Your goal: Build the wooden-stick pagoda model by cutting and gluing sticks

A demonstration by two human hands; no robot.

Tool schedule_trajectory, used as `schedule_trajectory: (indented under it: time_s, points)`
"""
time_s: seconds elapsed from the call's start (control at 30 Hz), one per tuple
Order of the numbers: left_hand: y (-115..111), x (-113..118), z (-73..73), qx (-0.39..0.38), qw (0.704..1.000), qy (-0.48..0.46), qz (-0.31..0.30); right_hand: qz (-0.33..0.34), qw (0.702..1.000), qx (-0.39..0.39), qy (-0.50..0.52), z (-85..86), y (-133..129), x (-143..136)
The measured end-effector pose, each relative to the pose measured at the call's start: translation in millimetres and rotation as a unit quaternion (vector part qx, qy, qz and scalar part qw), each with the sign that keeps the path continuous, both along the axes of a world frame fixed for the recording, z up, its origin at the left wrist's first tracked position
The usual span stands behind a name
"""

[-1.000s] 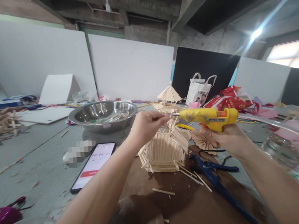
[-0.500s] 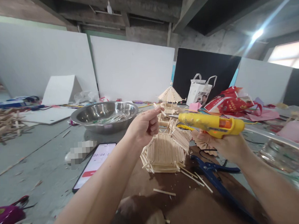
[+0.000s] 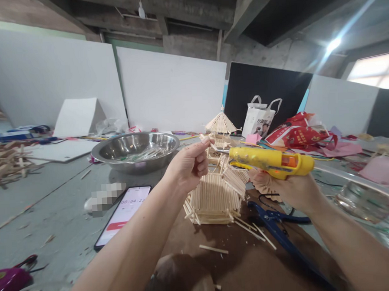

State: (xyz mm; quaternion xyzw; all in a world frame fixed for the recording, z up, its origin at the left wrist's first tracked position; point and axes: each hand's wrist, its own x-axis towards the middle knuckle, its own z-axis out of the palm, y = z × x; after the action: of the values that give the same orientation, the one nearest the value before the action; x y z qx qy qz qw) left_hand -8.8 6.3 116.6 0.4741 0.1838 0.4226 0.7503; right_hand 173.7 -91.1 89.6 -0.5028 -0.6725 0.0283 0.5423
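My left hand (image 3: pixel 191 163) is closed, pinching a short wooden stick (image 3: pixel 202 137) between thumb and fingertips. A yellow hot glue gun (image 3: pixel 258 157) is gripped in my right hand (image 3: pixel 293 190), its nozzle pointing left close to the left fingers. Whether the nozzle touches the stick I cannot tell. Below and behind my hands stands a model building of thin wooden sticks (image 3: pixel 215 198), with a slatted pointed roof (image 3: pixel 222 123) at its far end. My left hand hides part of the model.
Blue-handled cutters (image 3: pixel 280 234) and loose sticks (image 3: pixel 213 249) lie on the brown board (image 3: pixel 243 273). To the left are a phone (image 3: pixel 126 214) and a steel basin (image 3: pixel 137 166). A glass jar (image 3: pixel 360 202) stands at right, bags (image 3: pixel 260 119) behind.
The glue gun in my right hand has shifted slightly left, bringing its nozzle nearer my left fingers. My left hand stays nearly still with the stick.
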Motion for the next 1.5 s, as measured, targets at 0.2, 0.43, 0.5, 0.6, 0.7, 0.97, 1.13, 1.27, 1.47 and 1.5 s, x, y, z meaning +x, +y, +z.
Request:
schedule_trajectory:
  time_s: [0.2, 0.43, 0.5, 0.6, 0.7, 0.97, 1.13, 1.27, 1.47, 1.5]
  points:
    - [0.1, -0.1, 0.2, -0.015, 1.0, -0.019, -0.012, -0.004, 1.0, -0.013, -0.003, -1.0, -0.1, 1.6]
    - [-0.3, -0.5, -0.1, -0.015, 0.999, -0.022, -0.017, -0.006, 1.0, 0.007, -0.012, -0.6, 0.5, 0.4]
    - [-0.4, -0.7, -0.1, -0.013, 1.0, -0.021, -0.018, -0.002, 0.999, 0.025, -0.022, -0.6, 0.9, 0.2]
    - [-0.8, -0.9, 0.0, -0.012, 1.0, -0.022, -0.016, 0.002, 0.999, 0.034, -0.032, -0.8, 1.5, 1.0]
    - [-1.1, -0.9, 0.1, -0.013, 1.0, -0.025, -0.014, -0.002, 0.999, 0.028, -0.03, -2.0, 2.1, 2.8]
    - [-1.6, -1.2, -0.1, -0.002, 1.0, -0.019, -0.022, -0.009, 0.999, -0.011, 0.034, -3.9, 2.4, 4.6]
    - [0.3, -3.0, 0.2, 0.031, 0.999, -0.008, -0.002, -0.062, 0.99, -0.055, 0.114, 3.7, 5.2, 21.9]
    - [3.2, -5.0, 0.0, 0.066, 0.997, 0.011, 0.032, -0.11, 0.967, -0.158, 0.17, -0.9, 14.7, 56.2]
    - [7.5, -5.5, -2.4, 0.141, 0.982, 0.064, 0.108, -0.152, 0.907, -0.338, 0.201, -43.8, 28.1, 113.9]
    - [8.1, -5.4, -3.0, 0.151, 0.978, 0.07, 0.121, -0.161, 0.903, -0.346, 0.198, -51.8, 29.0, 120.8]
